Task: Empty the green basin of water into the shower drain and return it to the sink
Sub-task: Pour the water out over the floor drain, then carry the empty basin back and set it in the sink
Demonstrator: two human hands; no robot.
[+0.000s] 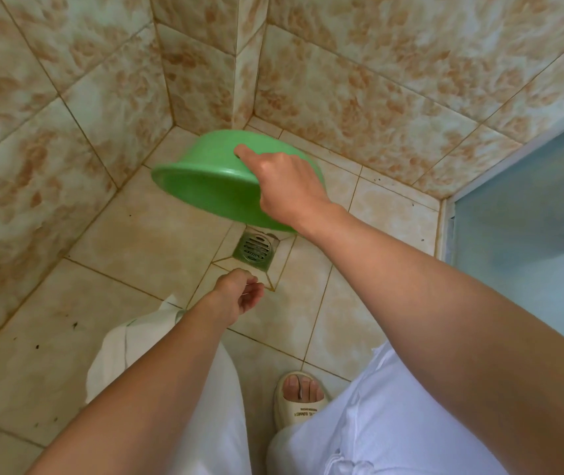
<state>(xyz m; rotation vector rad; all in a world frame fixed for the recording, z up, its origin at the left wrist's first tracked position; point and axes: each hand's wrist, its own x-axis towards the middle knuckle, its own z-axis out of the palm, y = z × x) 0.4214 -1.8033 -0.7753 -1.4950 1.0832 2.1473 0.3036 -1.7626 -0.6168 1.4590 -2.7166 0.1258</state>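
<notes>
The green basin hangs tilted almost upside down above the shower floor, its rim facing down and towards me. My right hand grips its right edge, forefinger stretched over the outer wall. Just below the basin's near rim lies the round metal shower drain, set in a beige floor tile. No water is visible pouring from the basin. My left hand hovers low, near the drain's front corner, fingers loosely curled with nothing in them. The sink is not in view.
Marbled tile walls close in on the left and at the back, meeting in a corner. A frosted blue shower door stands at right. My white trousers and a sandalled foot fill the bottom of the view.
</notes>
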